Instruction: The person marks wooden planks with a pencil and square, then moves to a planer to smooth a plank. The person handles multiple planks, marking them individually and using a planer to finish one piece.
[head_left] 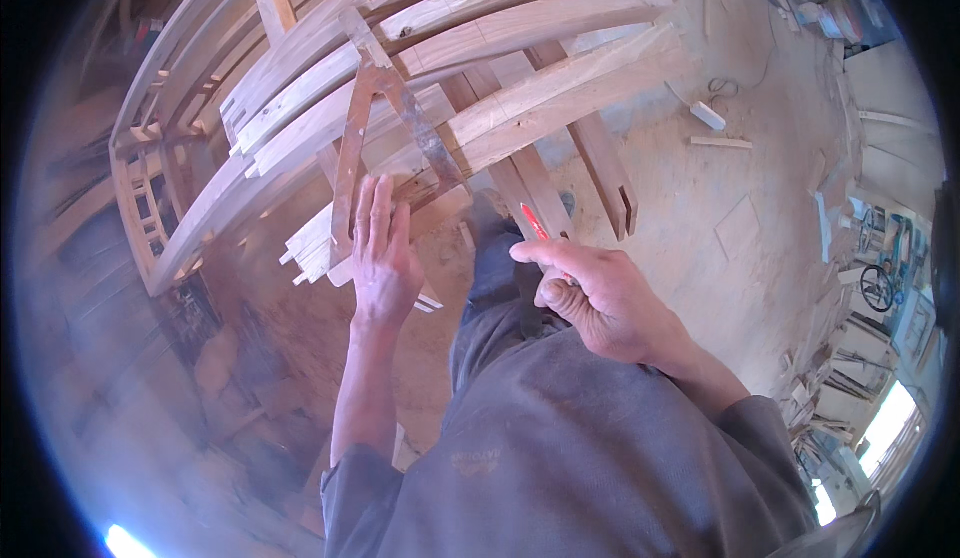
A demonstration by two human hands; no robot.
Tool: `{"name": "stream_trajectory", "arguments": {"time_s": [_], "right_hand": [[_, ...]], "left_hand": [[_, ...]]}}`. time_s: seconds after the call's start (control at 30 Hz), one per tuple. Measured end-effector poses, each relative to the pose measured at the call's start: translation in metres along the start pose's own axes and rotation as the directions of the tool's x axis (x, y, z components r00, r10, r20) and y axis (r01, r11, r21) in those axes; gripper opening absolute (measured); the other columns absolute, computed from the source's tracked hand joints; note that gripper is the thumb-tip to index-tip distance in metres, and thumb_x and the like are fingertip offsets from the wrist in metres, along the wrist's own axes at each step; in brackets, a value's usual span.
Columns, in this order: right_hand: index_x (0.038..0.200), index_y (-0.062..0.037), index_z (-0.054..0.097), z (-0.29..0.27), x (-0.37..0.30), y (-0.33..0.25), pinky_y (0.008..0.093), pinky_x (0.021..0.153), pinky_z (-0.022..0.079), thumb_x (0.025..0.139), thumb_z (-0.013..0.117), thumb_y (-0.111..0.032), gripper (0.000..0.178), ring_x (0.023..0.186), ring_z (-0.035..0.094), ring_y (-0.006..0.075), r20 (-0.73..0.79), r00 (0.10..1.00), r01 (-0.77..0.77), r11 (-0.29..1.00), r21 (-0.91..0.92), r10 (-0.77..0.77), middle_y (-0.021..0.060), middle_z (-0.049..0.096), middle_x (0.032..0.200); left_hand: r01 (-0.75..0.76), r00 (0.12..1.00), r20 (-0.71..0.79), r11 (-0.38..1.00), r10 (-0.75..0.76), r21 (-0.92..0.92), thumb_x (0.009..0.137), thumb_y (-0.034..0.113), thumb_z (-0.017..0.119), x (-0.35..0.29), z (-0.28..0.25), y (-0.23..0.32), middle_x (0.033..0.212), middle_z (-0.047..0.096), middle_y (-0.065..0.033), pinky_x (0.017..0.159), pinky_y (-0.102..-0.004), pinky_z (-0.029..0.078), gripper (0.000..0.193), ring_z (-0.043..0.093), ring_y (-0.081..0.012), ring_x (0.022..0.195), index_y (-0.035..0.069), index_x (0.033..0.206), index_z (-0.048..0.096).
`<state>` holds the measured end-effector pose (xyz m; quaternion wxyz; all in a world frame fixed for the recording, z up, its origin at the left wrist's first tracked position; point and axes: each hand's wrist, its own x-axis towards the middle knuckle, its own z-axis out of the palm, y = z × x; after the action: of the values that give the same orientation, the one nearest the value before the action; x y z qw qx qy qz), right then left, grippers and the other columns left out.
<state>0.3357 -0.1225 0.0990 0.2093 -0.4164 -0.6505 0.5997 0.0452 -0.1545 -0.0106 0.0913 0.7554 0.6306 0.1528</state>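
In my right hand (605, 298) is a red pencil (533, 220), gripped with its tip pointing up and away from me. My left hand (383, 263) has its fingers stretched out beside the lower end of a brown triangular square (350, 158); whether they press on it, I cannot tell. This square lies across several pale wooden beams (565, 93), its narrow top toward the far side and its legs spreading toward me. Tenon-like cuts show at the left end of the nearest beam, close to my left hand.
Darker wooden supports (600, 168) run under the beams, and one has a slotted end. A curved wooden frame (150, 188) stands at the left. Offcuts (708, 115) lie on the dusty floor to the right. Tools and scrap wood line the far right side.
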Motion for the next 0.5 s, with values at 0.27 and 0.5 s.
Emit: {"name": "stream_trajectory", "arguments": {"time_s": [0.27,0.5], "right_hand": [[0.109,-0.0042,0.069,0.009,0.009,0.013,0.0385,0.069,0.055,0.097,0.075,-0.01,0.014,0.076,0.071,0.0304,0.029,0.991,0.132,0.981,-0.14,-0.129,0.014,0.075,0.09],[0.133,-0.0012,0.066,0.024,0.023,0.02,0.0405,0.068,0.056,0.098,0.071,-0.006,0.036,0.076,0.072,0.0337,-0.172,0.981,0.056,0.979,-0.194,-0.09,0.0175,0.074,0.092]], "left_hand": [[0.024,0.999,-0.022,0.998,-0.025,-0.061,0.072,-0.014,0.062,0.002,0.001,-0.001,0.16,0.048,-0.0247,0.126,-0.055,0.035,0.046,0.04,-0.0442,0.153,-0.011,0.118,0.065],[0.059,0.998,0.005,0.997,-0.058,-0.052,0.069,-0.013,0.073,0.003,-0.004,0.003,0.16,0.049,-0.0248,0.126,-0.0512,0.037,0.051,0.042,-0.0435,0.153,-0.011,0.12,0.065]]}}
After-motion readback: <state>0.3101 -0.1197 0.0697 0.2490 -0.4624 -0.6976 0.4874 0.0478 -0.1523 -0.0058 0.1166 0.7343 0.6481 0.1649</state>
